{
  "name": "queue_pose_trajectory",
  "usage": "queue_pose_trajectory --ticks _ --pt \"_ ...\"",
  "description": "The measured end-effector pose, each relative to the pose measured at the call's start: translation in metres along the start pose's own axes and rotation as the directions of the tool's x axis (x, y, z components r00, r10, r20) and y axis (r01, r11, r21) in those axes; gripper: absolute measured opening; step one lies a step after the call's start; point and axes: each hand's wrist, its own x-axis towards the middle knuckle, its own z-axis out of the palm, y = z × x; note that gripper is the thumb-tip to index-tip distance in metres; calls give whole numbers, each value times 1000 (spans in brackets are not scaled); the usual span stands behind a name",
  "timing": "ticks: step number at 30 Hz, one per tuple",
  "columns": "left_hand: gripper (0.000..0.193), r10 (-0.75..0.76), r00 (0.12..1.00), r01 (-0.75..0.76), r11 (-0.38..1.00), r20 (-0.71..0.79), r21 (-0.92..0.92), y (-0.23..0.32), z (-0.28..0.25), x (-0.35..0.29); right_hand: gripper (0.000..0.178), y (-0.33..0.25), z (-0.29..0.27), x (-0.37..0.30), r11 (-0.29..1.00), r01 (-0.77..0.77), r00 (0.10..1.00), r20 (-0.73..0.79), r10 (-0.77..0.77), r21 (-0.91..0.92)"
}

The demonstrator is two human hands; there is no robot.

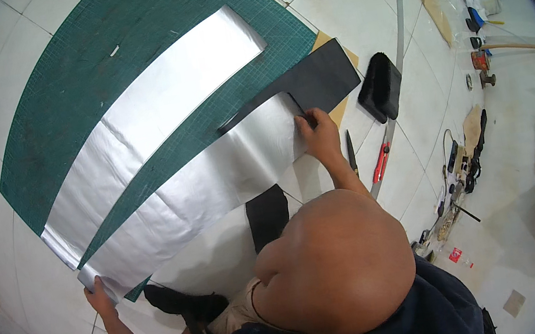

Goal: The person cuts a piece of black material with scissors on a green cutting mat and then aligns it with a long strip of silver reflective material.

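Observation:
A long silver sheet strip point(177, 211) stretches across the near edge of a green cutting mat point(71, 79). My left hand point(99, 297) is closed on its curled near-left end, thumb on top. At the other end, my right hand point(319, 135) grips the strip's edge, where it curls up over a black strip point(323, 76). A second silver strip point(165, 85) lies on the mat just beyond, its left end near the first strip's left end. The fingers of both hands are partly hidden under the material.
Right of my right hand lie a red cutter knife point(381, 160), a dark pointed tool point(350, 147), a long metal ruler point(400, 19) and a black brush-like block point(380, 88). A black piece point(268, 216) lies close to me. Assorted tools point(457, 187) line the tiled floor further right.

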Motion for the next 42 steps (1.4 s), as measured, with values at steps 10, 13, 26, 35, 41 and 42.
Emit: queue_pose_trajectory --ticks 10,13,26,35,41,42 --pt "46 -38 990 54 992 132 -115 12 -19 -32 25 6 -35 18 988 -146 970 202 132 56" --pt "47 -62 980 98 978 190 -185 23 -50 -41 31 -7 -53 39 980 -79 958 285 24 184" --pt "56 117 984 -83 968 133 -235 156 -81 21 36 -119 9 214 938 -103 906 421 -50 332" --pt "59 41 984 -18 991 175 -132 140 -35 83 40 -110 65 240 999 36 910 413 -45 29" --pt "50 45 972 -5 986 231 -169 134 -15 88 45 -100 67 240 999 -9 933 360 19 -31" --pt "49 35 977 -4 990 213 -141 131 -16 91 45 -100 69 238 1000 -7 931 366 17 -28"
